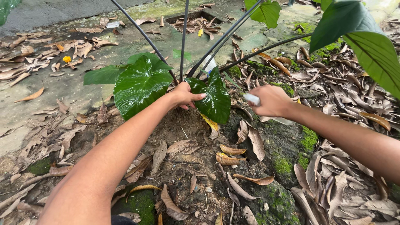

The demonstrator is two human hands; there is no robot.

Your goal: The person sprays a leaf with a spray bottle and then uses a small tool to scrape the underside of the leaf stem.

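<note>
Left hand pinched the dark green leaf; right hand clenched around a white spray bottle.

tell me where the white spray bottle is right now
In the head view, right of centre: the white spray bottle is in the right hand, beside the dark green leaf.
</note>
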